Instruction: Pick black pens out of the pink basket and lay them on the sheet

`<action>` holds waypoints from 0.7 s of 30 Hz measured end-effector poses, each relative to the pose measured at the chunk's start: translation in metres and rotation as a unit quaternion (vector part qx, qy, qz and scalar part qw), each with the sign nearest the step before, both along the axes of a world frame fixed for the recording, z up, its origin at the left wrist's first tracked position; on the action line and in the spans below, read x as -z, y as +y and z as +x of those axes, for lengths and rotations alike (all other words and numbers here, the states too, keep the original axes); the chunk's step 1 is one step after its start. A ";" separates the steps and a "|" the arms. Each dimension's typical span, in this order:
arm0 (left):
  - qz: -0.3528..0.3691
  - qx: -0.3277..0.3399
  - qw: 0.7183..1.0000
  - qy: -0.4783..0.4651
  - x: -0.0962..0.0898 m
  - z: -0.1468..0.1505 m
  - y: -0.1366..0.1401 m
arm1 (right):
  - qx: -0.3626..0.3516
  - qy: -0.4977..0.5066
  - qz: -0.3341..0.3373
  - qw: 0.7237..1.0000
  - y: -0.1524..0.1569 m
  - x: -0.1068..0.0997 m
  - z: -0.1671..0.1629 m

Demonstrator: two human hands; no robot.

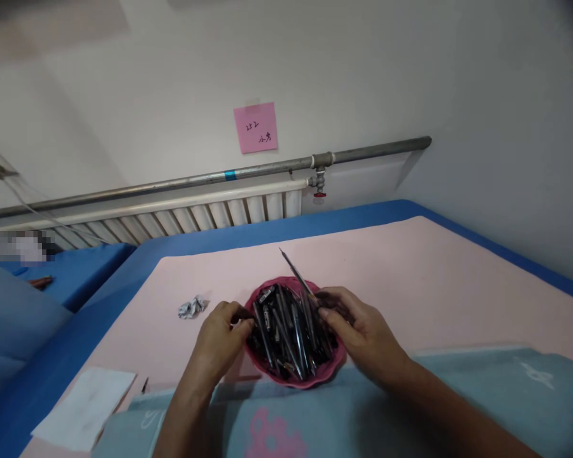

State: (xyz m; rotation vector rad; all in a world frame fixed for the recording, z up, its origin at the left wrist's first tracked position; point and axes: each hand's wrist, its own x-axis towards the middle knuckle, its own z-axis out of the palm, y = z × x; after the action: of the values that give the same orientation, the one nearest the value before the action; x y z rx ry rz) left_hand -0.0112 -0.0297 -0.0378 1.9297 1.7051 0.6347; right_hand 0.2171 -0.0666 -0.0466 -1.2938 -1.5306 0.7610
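A pink bowl with a wavy rim (310, 383) is heaped with several dark and clear pens (286, 331). At the bowl's left side is my left hand (224, 334), its thumb and fingers closed at the rim; the fingertips are partly in shadow. My right hand (358, 327), over the right rim, grips a slim pen (295, 271) between thumb and fingers. That pen tilts up and away to the left, with its narrow tip pointing toward the wall. Its lower end is hidden by my fingers.
A crumpled paper scrap (192, 307) lies left of the bowl on the pink mat (458, 280). White paper (84, 407) rests at lower left, with a small dark piece (145, 385) beside it. Teal cloth (477, 381) covers the near edge. Behind are a radiator (210, 213) and pipe (267, 167).
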 end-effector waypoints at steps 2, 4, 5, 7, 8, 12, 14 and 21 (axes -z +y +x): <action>0.004 0.015 0.998 0.069 -0.001 0.002 -0.002 | 0.004 -0.007 0.003 1.000 0.000 0.000 0.000; 0.018 0.021 0.993 0.113 -0.002 0.005 -0.004 | 0.004 -0.013 0.005 1.000 0.000 0.000 0.000; 0.023 0.024 0.991 0.127 -0.002 0.006 -0.004 | 0.002 -0.015 0.004 1.000 0.000 0.000 0.000; 0.028 0.034 0.988 0.149 -0.002 0.008 -0.005 | -0.002 -0.017 0.004 1.000 -0.001 -0.001 -0.001; 0.029 0.038 0.986 0.157 -0.002 0.009 -0.006 | -0.001 -0.017 0.004 1.000 -0.001 -0.002 -0.001; 0.040 0.046 0.983 0.176 -0.001 0.013 -0.006 | 0.001 -0.024 0.004 1.000 -0.002 -0.004 -0.002; 0.046 0.047 0.982 0.175 -0.001 0.014 -0.006 | 0.000 -0.026 0.000 1.000 -0.002 -0.004 -0.002; 0.027 -0.048 0.998 0.033 -0.011 0.004 -0.006 | 0.004 -0.032 -0.005 0.999 -0.002 -0.004 -0.002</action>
State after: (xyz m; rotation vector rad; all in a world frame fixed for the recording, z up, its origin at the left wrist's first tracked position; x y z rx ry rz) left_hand -0.0076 -0.0353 -0.0268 1.9350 1.8486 0.6644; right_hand 0.2149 -0.0685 -0.0426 -1.3410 -1.5730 0.7291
